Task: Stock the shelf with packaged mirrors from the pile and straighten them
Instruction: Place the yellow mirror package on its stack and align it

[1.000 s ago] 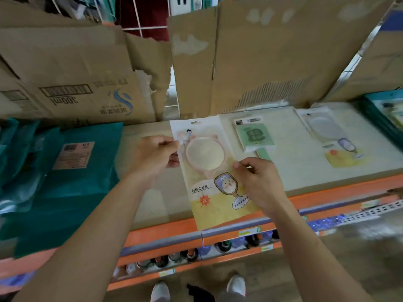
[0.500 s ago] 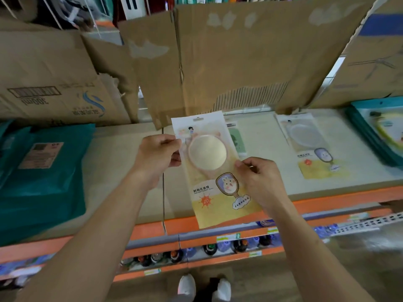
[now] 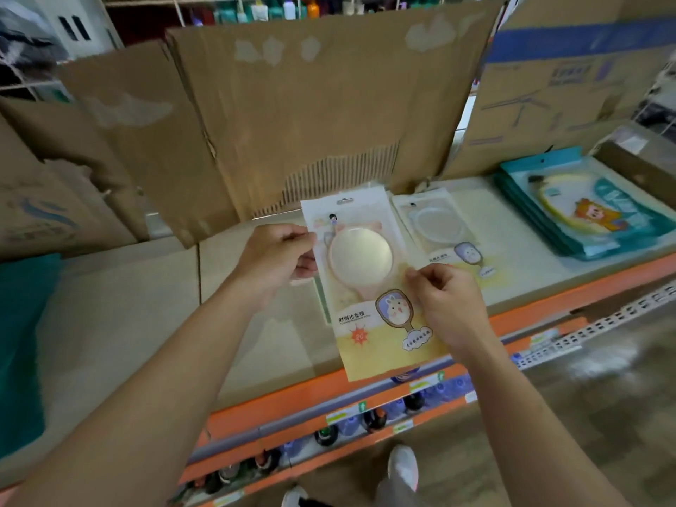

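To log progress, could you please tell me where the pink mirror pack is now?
Head view, centre: left hand and right hand hold the pink mirror pack, just left of a white pack on the shelf.

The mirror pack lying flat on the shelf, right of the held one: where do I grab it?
Likely the flat pack's right long edge, approached from the right: it lies flat, and bare shelf beside that edge leaves room for fingers to pinch it.
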